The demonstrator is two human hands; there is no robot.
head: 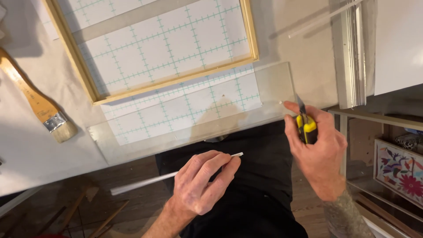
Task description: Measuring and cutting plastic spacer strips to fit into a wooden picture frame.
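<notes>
My left hand [203,183] pinches a thin white rod [145,181] that runs from lower left to upper right, over my dark lap, below the table edge. My right hand [318,147] grips a yellow and black utility knife [305,123], its blade pointing up toward the clear acrylic sheet [275,86]. That sheet lies on the white worktable [26,150] and overhangs its front edge, covering gridded paper with green lines [185,108]. A light wooden frame [176,81] rests on the sheet farther back.
A wide paintbrush with a wooden handle [37,103] lies at the left of the table. Several metal or clear strips [352,53] are stacked at the right edge. A colourful floral picture [398,169] stands lower right, with wood scraps on the floor lower left.
</notes>
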